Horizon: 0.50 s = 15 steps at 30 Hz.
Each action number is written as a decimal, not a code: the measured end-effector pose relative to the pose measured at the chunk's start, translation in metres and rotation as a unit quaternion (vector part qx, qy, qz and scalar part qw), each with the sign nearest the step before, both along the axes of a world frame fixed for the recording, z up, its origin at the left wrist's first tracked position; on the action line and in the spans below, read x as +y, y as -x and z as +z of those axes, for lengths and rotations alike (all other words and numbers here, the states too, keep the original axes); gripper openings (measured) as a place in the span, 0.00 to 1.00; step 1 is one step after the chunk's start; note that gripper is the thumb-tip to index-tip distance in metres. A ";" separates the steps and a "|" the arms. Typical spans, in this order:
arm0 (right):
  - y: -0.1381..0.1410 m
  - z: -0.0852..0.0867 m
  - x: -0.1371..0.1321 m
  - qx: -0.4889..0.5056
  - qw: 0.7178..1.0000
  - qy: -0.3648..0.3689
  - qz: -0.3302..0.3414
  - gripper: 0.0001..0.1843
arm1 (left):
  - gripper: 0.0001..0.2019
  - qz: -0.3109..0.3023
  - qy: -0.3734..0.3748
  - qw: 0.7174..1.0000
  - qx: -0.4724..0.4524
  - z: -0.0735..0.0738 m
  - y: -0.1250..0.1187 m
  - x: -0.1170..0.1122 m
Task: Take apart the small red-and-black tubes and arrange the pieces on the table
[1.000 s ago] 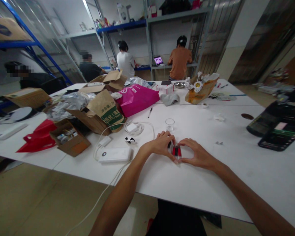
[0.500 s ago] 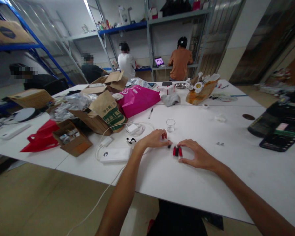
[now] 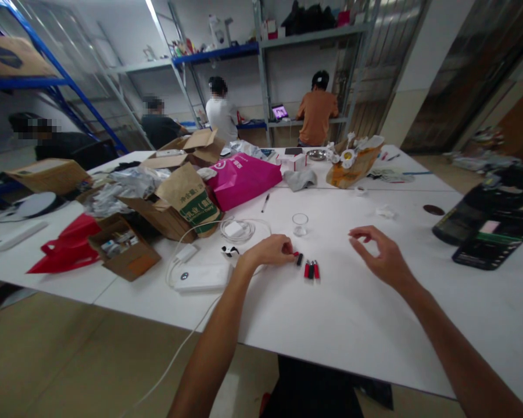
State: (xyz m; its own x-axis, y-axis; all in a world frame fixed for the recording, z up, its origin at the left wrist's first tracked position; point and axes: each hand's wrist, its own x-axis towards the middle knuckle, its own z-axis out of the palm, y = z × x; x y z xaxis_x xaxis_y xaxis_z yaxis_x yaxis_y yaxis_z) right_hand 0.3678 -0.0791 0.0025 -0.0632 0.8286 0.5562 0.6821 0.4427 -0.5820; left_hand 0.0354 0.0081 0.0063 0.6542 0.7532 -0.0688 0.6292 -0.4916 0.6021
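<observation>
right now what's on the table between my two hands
In the head view, three small red and black cylinders lie side by side between the left hand and the lifted right hand, nearer the left; otherwise bare white tabletop.

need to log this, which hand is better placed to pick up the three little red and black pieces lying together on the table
Probably the left. The left hand rests on the white table, fingertips at a separate small piece just beside the red and black pieces. The right hand is lifted, open and farther off.
</observation>
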 end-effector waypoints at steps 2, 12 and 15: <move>-0.027 0.005 0.004 -0.010 0.997 -0.034 -0.063 0.18 | 0.10 0.006 -0.005 1.000 -0.003 0.003 0.001 0.001; -0.128 -0.039 0.015 -0.184 0.965 0.184 -0.027 0.31 | 0.11 0.080 -0.034 0.970 -0.229 0.017 -0.008 -0.002; -0.128 -0.044 0.019 -0.210 0.955 0.209 -0.025 0.30 | 0.12 0.104 -0.019 0.946 -0.308 0.015 -0.019 -0.004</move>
State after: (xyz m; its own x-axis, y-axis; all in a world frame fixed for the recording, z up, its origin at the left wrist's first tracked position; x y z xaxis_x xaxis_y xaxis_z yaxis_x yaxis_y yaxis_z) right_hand 0.4957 -0.0603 -0.0419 -0.1627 0.9805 0.1097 0.9081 0.1923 -0.3721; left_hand 0.0544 0.0039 0.0209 0.3997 0.8638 0.3067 0.2502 -0.4246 0.8701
